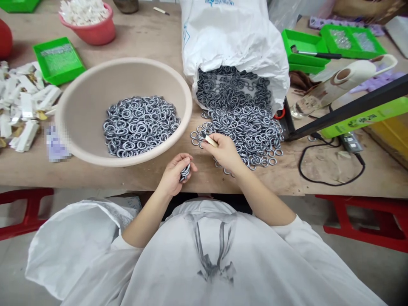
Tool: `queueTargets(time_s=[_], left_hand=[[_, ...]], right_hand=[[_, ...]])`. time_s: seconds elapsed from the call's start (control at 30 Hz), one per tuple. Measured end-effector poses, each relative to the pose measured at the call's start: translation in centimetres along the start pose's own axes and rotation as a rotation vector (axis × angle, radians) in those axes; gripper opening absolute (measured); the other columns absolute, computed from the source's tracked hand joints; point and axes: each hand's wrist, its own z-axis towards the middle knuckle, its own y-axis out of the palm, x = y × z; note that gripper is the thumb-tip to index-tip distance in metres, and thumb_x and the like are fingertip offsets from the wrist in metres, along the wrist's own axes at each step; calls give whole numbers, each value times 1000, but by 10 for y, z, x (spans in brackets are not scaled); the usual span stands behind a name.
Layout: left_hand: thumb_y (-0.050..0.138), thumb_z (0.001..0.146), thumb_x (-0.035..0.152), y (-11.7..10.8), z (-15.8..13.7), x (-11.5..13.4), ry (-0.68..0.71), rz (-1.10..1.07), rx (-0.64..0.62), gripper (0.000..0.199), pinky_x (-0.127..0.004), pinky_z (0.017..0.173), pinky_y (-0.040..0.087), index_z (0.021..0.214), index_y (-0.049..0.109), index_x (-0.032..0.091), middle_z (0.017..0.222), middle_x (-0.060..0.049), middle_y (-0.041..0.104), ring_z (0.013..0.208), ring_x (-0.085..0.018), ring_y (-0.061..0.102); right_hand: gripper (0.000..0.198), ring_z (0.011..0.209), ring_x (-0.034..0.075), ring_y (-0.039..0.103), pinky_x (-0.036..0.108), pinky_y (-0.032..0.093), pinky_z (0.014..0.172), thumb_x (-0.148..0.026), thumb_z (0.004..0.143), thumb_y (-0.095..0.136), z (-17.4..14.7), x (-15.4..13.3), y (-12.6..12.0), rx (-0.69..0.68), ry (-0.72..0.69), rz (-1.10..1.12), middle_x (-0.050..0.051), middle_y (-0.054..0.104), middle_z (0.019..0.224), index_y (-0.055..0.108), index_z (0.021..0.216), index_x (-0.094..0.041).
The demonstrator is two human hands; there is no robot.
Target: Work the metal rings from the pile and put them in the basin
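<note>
My left hand (177, 173) is closed around several grey metal rings (185, 172), just in front of the beige basin's rim. Pinched in my right hand (223, 152) is a short cream-coloured stick with a dark tip (210, 140); its exact kind I cannot tell. The tip points at the left edge of a heap of loose grey rings (255, 131) on the table. That heap spills from the mouth of a white sack (229, 46) lying on its side. More such rings (140, 125) lie inside the large beige basin (86, 80), left of my hands.
White plastic pieces (27, 106) are piled at the left beside a green tray (59, 61). A pink bowl (95, 29) stands behind. To the right are a black-and-green bar (357, 110), a cable (301, 163), a pitcher (353, 76) and green trays (306, 42).
</note>
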Motion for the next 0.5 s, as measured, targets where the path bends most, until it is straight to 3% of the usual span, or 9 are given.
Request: queueTargets(time_s=[0.07, 0.17, 0.33, 0.43, 0.5], left_hand=[[73, 75, 44, 8, 3, -4, 22, 22, 7, 37, -17, 35, 23, 96, 59, 17, 62, 2, 63, 42, -6, 45], [73, 75, 51, 23, 7, -11, 86, 72, 2, 41, -17, 37, 26, 94, 62, 17, 61, 3, 59, 44, -6, 44], [68, 79, 57, 32, 8, -18, 157, 165, -19, 41, -18, 42, 31, 77, 58, 17, 58, 4, 54, 45, -5, 42], [66, 82, 54, 30, 6, -14, 106, 190, -99, 38, -17, 41, 31, 80, 59, 17, 57, 3, 54, 46, -6, 43], [67, 81, 53, 30, 3, -10, 60, 183, -155, 37, -17, 39, 28, 81, 59, 17, 56, 3, 54, 44, -6, 42]], right_hand=[[25, 60, 11, 51, 26, 41, 57, -43, 83, 64, -17, 1, 3, -53, 69, 375, -1, 60, 73, 63, 86, -18], [35, 54, 10, 50, 23, 38, 47, -51, 77, 70, -42, 0, 13, -89, 161, 669, -3, 57, 67, 58, 85, -20], [35, 63, 12, 58, 27, 51, 62, -48, 75, 75, -57, 0, 16, 7, 93, 740, -3, 59, 75, 58, 92, -22], [35, 71, 14, 61, 30, 52, 70, -45, 79, 73, -53, 2, 4, -114, -11, 680, 0, 63, 85, 62, 105, -23], [31, 71, 15, 60, 30, 50, 71, -48, 83, 69, -48, 2, -4, -180, -54, 647, 1, 64, 84, 65, 98, -22]])
